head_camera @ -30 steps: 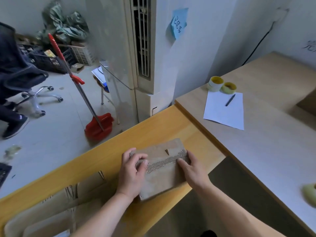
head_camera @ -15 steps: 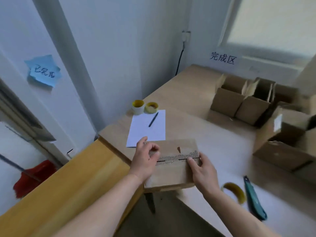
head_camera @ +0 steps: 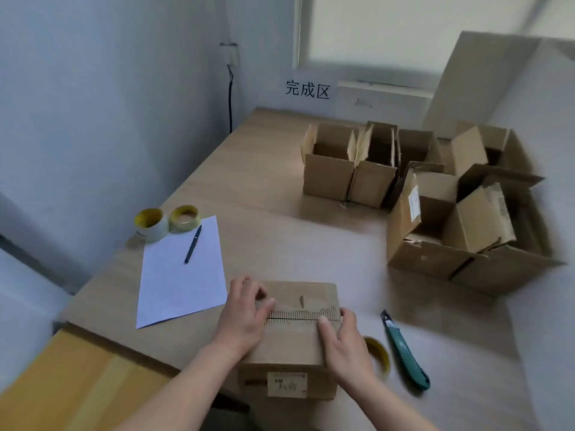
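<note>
1. The left hand (head_camera: 245,318) lies on top of the brown box (head_camera: 295,340). Its fingers are bent and its thumb is by the toothed strip.
2. The right hand (head_camera: 345,346) grips the box's right side, with its thumb on top.
3. The box is between both hands, at the near edge of the table (head_camera: 264,197).
4. Just right of the right fingers lie a tape roll (head_camera: 381,357) and a green knife (head_camera: 404,353).
5. Left of the left fingers is a white paper (head_camera: 180,284) with a pen (head_camera: 193,244) on it.
6. Far past the fingers stand open boxes (head_camera: 329,175).
</note>
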Available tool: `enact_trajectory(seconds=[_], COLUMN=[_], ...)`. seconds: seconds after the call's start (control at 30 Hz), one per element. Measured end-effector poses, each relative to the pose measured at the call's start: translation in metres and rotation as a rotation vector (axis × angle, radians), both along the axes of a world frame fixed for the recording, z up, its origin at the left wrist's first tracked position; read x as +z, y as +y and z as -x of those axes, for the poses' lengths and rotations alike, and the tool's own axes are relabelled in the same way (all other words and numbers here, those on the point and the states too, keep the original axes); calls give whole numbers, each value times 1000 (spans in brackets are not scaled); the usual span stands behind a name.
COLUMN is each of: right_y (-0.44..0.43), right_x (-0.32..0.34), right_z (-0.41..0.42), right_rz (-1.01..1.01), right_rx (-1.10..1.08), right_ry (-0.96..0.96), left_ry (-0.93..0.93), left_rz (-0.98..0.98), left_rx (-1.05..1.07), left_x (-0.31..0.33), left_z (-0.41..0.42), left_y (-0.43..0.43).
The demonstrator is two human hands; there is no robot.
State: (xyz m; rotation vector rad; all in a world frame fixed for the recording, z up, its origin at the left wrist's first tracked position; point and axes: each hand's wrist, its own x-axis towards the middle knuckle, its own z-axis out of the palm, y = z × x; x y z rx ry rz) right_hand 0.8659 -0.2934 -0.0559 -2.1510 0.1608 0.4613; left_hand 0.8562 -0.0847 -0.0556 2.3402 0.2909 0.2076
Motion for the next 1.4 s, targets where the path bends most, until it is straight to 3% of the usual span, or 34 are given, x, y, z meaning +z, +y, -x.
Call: enact_trajectory(seconds=[0.17, 0.3, 0.47, 0.63, 0.8, 0.93, 1.13, 1.27, 1.33, 1.4], right_y=[-10, -5, 6, -1, -1, -1, -10, -35, -60, -87], right_x=[-15, -26, -23, -33, -33, -31, -28, -19, -17, -20], right_z=[6, 5, -18, -30, -42, -43, -30, -12, -2, 9], right_rz=[83, 397, 314, 238, 221, 245, 213, 186, 358, 567], right_rx=[-24, -14, -17, -3, -15, -11, 43, 48, 79, 268], right_ry=[54, 3, 109, 198, 234, 228, 211, 92, -93, -251], left_ry=[-27, -90, 228, 285, 357, 481, 519, 520, 525, 541], left_rz=[-7, -22, 15, -45, -527, -630, -744, -759, -762, -766], left_rx=[-70, -82, -125, -158, -335, -669, -689, -691, -691, -693], left_x=[-30, -48, -50, -59, -35, -16, -5, -3, -2, 1], left_z=[-10, -16, -51, -52, -55, -34, -36, -33, -33, -32], left_y=[-11, -7, 1, 2, -9, -33, -40, -39, -40, -41])
